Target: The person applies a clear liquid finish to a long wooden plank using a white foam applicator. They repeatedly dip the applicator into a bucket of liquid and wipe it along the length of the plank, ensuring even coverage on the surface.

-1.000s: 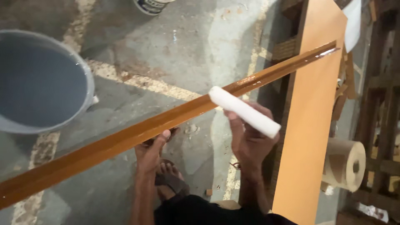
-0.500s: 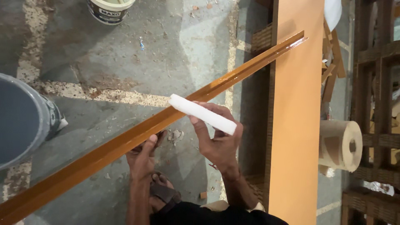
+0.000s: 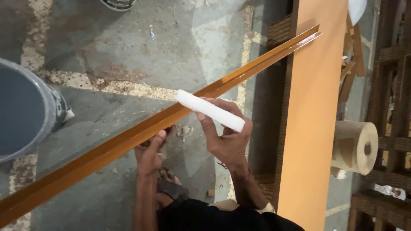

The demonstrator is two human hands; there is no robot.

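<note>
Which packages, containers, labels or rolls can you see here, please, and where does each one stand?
Bucket: left edge, on the floor; round, grey, dark inside.
Tub: top edge, mostly cut off; round, pale, with a dark band.
Paper roll: right, beside the orange board; brown cylinder with a hollow core.
No signs or screens.

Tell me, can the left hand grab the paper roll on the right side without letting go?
Probably not. The left hand is under the long orange strip, holding it up, and the brown paper roll lies far to the right, beyond the right hand and the wide orange board.
</note>
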